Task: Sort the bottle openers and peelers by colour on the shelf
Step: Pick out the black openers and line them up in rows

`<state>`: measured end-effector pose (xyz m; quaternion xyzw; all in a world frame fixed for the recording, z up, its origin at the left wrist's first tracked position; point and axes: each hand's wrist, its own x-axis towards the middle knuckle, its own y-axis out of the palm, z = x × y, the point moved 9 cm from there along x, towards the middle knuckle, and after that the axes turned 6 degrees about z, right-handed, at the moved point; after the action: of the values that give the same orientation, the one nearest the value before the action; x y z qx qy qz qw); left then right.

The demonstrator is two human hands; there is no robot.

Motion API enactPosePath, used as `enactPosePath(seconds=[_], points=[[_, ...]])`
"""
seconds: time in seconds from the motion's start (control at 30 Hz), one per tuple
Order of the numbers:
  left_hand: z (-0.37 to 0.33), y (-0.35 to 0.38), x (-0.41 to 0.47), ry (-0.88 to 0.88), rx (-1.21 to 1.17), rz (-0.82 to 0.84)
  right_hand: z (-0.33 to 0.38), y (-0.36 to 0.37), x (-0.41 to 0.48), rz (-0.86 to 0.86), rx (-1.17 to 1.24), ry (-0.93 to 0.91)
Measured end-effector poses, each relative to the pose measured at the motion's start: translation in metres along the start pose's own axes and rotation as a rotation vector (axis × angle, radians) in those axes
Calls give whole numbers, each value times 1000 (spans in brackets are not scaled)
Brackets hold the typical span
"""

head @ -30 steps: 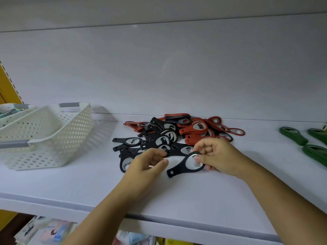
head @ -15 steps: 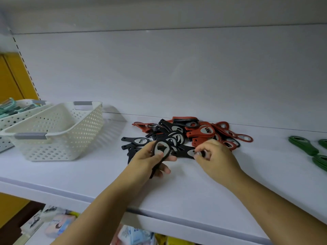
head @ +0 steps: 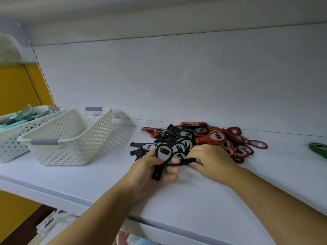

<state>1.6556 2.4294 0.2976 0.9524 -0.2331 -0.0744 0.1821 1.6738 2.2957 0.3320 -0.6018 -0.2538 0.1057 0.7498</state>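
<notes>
A mixed heap of black bottle openers [head: 178, 137] and red bottle openers [head: 216, 137] lies on the white shelf [head: 194, 195]. My left hand [head: 150, 171] grips one black bottle opener [head: 163, 153] upright, its round head above my fingers. Just to its right, my right hand [head: 211, 160] pinches another black opener [head: 184, 162] at the heap's front edge. A green opener [head: 318, 149] lies at the far right.
An empty white perforated basket [head: 70, 138] stands to the left of the heap. Behind it, a second white basket [head: 10, 144] holds teal peelers [head: 23, 115]. The shelf's front edge [head: 159, 225] runs below my forearms, with goods on a lower shelf.
The black opener passed from my right hand into my left, which now holds it upright. My right hand went back to the heap and closed on another black opener. The view shifted left.
</notes>
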Motion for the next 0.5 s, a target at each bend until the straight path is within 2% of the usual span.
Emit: enactPosePath(seconds=[0.1, 0.2, 0.3, 0.37, 0.5], points=[[1, 0, 1, -23, -67, 1, 5, -3, -4, -99, 29, -73], [3, -1, 0, -55, -135, -26, 15, -34, -16, -404, 55, -154], [8, -1, -1, -117, -185, -30, 31, -62, -32, -620, 105, -232], [10, 2, 1, -146, -195, 1, 47, -65, -37, -645, 118, -318], [7, 8, 0, -119, -144, 57, 80, -42, -34, -523, 88, -467]])
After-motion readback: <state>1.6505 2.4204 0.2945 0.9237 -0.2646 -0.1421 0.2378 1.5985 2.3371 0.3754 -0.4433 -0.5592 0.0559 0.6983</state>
